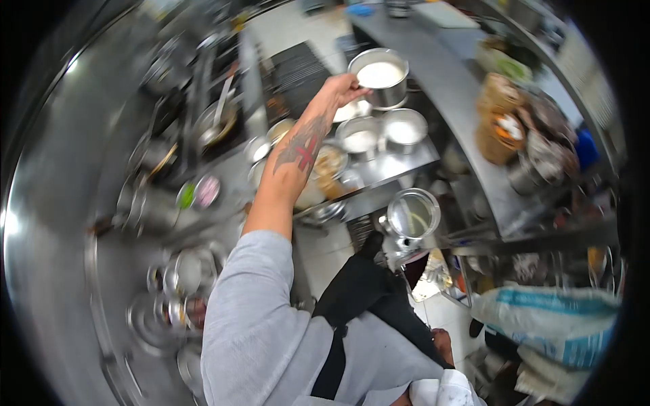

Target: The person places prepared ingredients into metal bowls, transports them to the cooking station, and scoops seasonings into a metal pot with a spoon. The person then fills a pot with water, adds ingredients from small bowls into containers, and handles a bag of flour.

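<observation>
My left hand point(345, 89) reaches far forward along a tattooed forearm. Its fingers are closed at the near left edge of a steel pot point(391, 97) with white contents. Whether they grip the rim or a handle is too blurred to tell. Just below are two more round vessels with white contents, a left one point(358, 141) and a right one point(405, 128), on a steel shelf point(399, 162). Low at the right, what looks like my right hand point(443, 346) hangs beside the dark apron point(352, 287); its fingers are unclear.
A steel counter point(450, 88) runs along the right, carrying brown bags point(500, 118). Below stand a round steel container point(414, 213) and a white-and-blue sack point(548, 318). On the left are a pan point(215, 126) on the stove and a bowl of pink pieces point(207, 190).
</observation>
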Tool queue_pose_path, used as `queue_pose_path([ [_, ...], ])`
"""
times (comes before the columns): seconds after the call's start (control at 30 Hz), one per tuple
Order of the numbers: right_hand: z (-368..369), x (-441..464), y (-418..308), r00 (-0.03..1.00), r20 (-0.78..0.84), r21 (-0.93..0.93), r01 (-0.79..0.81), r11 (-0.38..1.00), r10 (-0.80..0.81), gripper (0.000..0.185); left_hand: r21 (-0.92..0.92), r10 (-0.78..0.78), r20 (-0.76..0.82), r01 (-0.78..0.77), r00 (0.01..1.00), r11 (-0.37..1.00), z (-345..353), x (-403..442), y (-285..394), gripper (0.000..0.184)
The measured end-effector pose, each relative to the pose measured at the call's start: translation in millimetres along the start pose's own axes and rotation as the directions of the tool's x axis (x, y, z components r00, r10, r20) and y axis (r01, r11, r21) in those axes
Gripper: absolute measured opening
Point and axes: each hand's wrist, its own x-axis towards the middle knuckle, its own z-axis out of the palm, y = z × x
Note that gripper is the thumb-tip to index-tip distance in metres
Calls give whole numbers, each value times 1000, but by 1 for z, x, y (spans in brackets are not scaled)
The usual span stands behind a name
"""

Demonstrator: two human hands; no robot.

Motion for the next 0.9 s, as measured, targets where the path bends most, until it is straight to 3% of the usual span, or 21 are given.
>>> queue_pose_path([
  [0.03, -10, 27, 1, 998, 57, 69, 23, 997, -27, 15, 13, 34, -48, -33, 998, 999, -35, -29, 23, 9],
  [0.07, -18, 55, 0, 986, 116, 220, -140, 966, 116, 14, 28, 59, -83, -57, 995, 998, -64, -56, 42, 13],
  [0.1, -11, 51, -40, 978, -5, 270, -201, 942, 210, 16, 8, 104, -110, -104, 988, 995, -91, -90, 59, 13],
  [0.13, -12, 61, -63, 972, 3, 171, -230, 958, 233, 18, -22, 125, -169, -131, 978, 991, -121, -118, 73, 12],
  [0.2, -7, 77, -104, 974, 12, 105, -224, 969, 224, 17, 62, 163, -331, -151, 929, 987, -168, -176, 94, 12],
  [0.3, 7, 102, -136, 983, 53, 53, -176, 983, 174, 17, 36, 167, -488, -172, 857, 985, -257, -228, 100, 13],
  [0.37, 18, 109, -159, 984, 64, -23, -166, 986, 168, 16, 50, 151, -592, -150, 791, 987, -316, -245, 90, 13],
  [0.4, 24, 112, -172, 983, 71, -80, -162, 984, 168, 15, 57, 190, -680, -208, 708, 976, -339, -251, 80, 4],
  [0.5, 36, 123, -197, 977, 90, -123, -182, 976, 194, 13, -18, 155, -737, -248, 658, 969, -409, -253, 44, 5],
  [0.57, 43, 121, -219, 968, 89, -178, -214, 960, 233, 12, -188, 63, -834, -388, 548, 902, -447, -239, 11, 8],
  [0.6, 49, 121, -232, 972, 93, -197, -192, 961, 214, 12, -201, 46, -836, -383, 547, 902, -450, -237, 1, 8],
  [0.67, 59, 124, -247, 975, 84, -221, -183, 958, 206, 12, -235, 27, -891, -511, 453, 827, -454, -230, -25, 10],
  [0.73, 68, 135, -260, 992, 60, -145, -100, 984, 109, 17, -283, -2, -872, -502, 489, 817, -461, -223, -43, 10],
  [0.8, 81, 139, -285, 988, 69, -175, -124, 977, 138, 18, -289, -3, -875, -519, 484, 804, -462, -219, -55, 11],
  [0.9, 103, 142, -310, 991, 117, -229, -35, 973, 63, 21, -338, -62, -875, -515, 480, 788, -484, -211, -81, 10],
])
